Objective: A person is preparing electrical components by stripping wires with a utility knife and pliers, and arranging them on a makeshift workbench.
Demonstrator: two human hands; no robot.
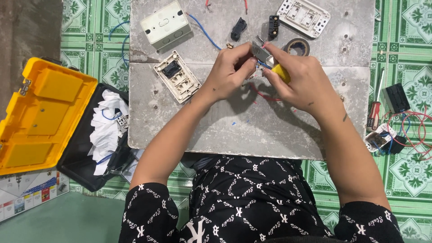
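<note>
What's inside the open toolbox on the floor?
The toolbox holds crumpled white paper, a blue wire and a small white part. Whatever lies under the paper is covered.

Light is bright and even, falling from above and slightly from the far side, so the grey worktop (270, 130) reads clearly with no burnt-out patches. Soft, dark shadows lie under the left hand (229, 72) and the right hand (299, 78), spreading toward the near edge of the worktop. A mild sheen shows on the open yellow toolbox lid (40, 117) off the left edge. Focus is sharp across the middle; the hands show slight motion blur. Straight lines bow a little toward the picture's corners, and the top-left corner falls dim.
</note>
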